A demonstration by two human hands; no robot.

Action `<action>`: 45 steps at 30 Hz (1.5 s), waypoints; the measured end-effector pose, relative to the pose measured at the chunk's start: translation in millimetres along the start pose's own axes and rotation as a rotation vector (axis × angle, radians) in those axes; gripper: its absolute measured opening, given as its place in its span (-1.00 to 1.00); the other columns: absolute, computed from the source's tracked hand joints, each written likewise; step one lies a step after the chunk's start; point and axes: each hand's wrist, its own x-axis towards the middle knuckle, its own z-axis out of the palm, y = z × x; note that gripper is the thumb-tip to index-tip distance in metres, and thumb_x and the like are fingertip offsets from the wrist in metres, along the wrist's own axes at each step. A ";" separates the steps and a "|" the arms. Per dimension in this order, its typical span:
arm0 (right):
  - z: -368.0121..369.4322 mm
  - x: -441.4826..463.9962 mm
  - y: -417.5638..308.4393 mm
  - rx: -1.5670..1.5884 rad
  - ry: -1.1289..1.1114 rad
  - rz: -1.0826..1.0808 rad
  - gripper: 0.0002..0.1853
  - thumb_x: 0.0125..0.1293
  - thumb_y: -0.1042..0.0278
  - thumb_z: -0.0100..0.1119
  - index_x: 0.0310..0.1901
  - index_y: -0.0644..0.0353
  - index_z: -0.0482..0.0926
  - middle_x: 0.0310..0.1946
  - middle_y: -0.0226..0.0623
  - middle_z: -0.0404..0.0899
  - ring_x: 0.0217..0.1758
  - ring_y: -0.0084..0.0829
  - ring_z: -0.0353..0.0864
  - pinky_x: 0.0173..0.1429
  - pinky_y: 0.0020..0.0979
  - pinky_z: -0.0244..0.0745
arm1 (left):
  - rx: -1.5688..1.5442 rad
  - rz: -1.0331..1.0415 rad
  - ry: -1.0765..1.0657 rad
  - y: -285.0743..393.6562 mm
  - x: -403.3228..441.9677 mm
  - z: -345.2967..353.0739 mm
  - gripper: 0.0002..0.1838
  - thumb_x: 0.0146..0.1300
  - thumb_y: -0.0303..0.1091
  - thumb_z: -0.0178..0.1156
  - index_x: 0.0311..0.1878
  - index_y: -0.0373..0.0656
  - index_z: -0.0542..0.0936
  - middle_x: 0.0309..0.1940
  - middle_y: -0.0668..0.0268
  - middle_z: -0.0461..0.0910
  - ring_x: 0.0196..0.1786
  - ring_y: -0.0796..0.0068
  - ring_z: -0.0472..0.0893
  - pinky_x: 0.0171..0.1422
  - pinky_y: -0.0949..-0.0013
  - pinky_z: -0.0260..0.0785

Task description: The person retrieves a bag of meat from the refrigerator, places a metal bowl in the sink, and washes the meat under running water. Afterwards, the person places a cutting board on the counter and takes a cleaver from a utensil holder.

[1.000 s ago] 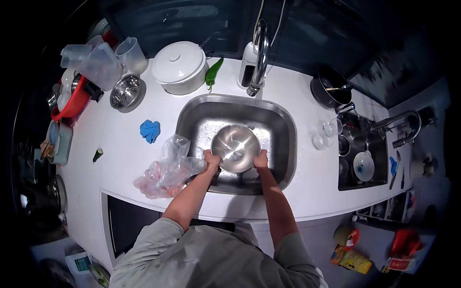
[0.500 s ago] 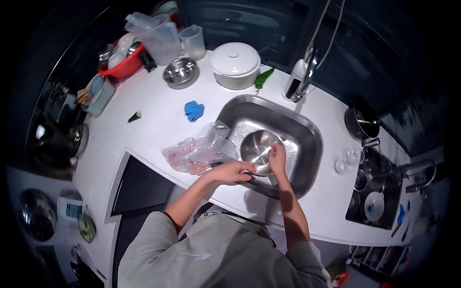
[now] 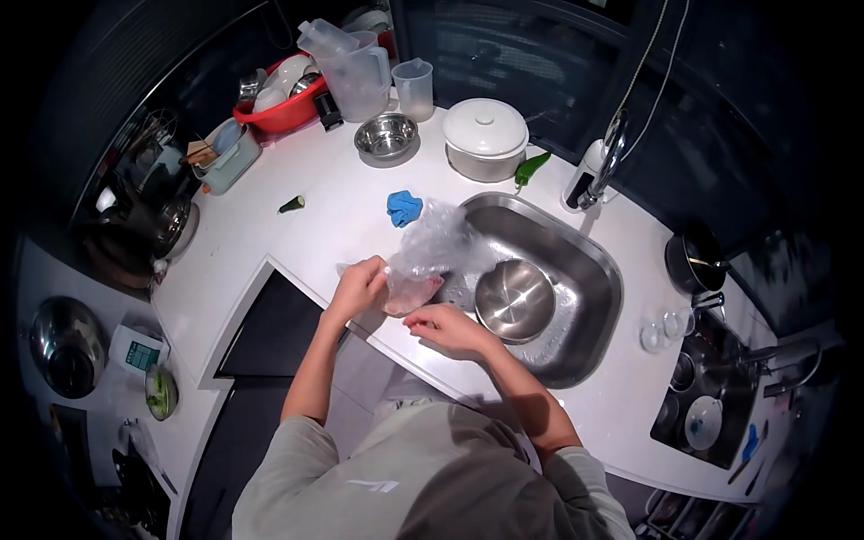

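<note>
My left hand [image 3: 362, 284] is closed on the left side of a clear plastic bag [image 3: 439, 236], lifting its crumpled upper part over the sink's near-left edge. Pinkish contents [image 3: 415, 292], perhaps raw meat, show through the bag's lower part. Just below and to the right, my right hand [image 3: 447, 328] reaches toward the bag's bottom, its fingers loosely curled and a little apart, with nothing visible in them. A shiny round metal bowl [image 3: 515, 301] rests on the floor of the steel sink [image 3: 589, 337], untouched by either hand.
Behind the sink are a white lidded pot [image 3: 486, 135], a green pepper [image 3: 532, 169] and a faucet [image 3: 605, 166]. A blue cloth [image 3: 404, 208], a steel bowl [image 3: 387, 138] and a vegetable piece [image 3: 292, 204] lie left. A black pot [image 3: 688, 256] and small glasses [image 3: 668, 326] stand right.
Both hands have left the metal bowl, which now stands free in the sink. My left hand has moved left and taken the bag, raising it; my right hand has moved left toward it.
</note>
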 end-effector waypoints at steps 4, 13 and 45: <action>9.2 7.3 -4.0 0.021 0.357 -0.092 -0.68 0.15 0.35 0.21 -0.07 0.30 0.53 -0.28 -0.13 0.58 -0.27 -0.25 0.60 -0.18 -0.35 0.47 | -0.282 -0.112 0.088 17.9 11.8 23.2 -0.83 0.29 -0.37 0.04 -0.37 -0.26 0.44 -0.60 0.33 0.42 -0.49 0.62 0.37 -0.40 0.47 0.26; -39.9 -23.0 10.6 -0.183 0.746 0.131 -0.78 -0.05 0.42 0.31 -0.37 0.32 0.54 -0.46 -0.15 0.53 -0.43 -0.28 0.56 -0.35 -0.33 0.42 | -0.896 -0.137 -0.054 92.7 50.3 102.7 -0.70 0.43 -0.20 -0.09 -0.41 -0.14 0.41 -0.54 0.52 0.38 -0.48 0.79 0.29 -0.43 0.59 0.19; -69.3 -122.2 156.7 -0.047 1.285 0.599 -0.81 0.28 0.53 -0.09 -0.32 0.39 0.56 -0.51 -0.11 0.61 -0.50 -0.38 0.67 -0.47 -0.44 0.58 | -0.385 -0.169 0.258 57.4 91.7 220.1 -0.87 0.02 -0.54 0.05 -0.60 -0.25 0.38 -0.71 0.11 0.43 -0.68 0.34 0.43 -0.54 0.27 0.26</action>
